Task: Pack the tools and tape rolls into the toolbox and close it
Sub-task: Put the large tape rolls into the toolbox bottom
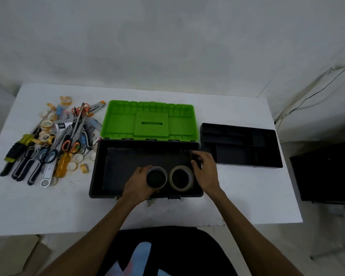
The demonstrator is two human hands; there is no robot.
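Toolbox (112, 166) open, left hand (136, 181) gripping tape roll (156, 177), right hand (204, 168) pinching dark item, unclear

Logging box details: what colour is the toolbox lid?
Bright green, open behind the black base; lid shows best in the head view.

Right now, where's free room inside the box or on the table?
Free: toolbox floor left of the left hand; table strip in front of it. Crowded: tool pile far left; tape rolls front right.
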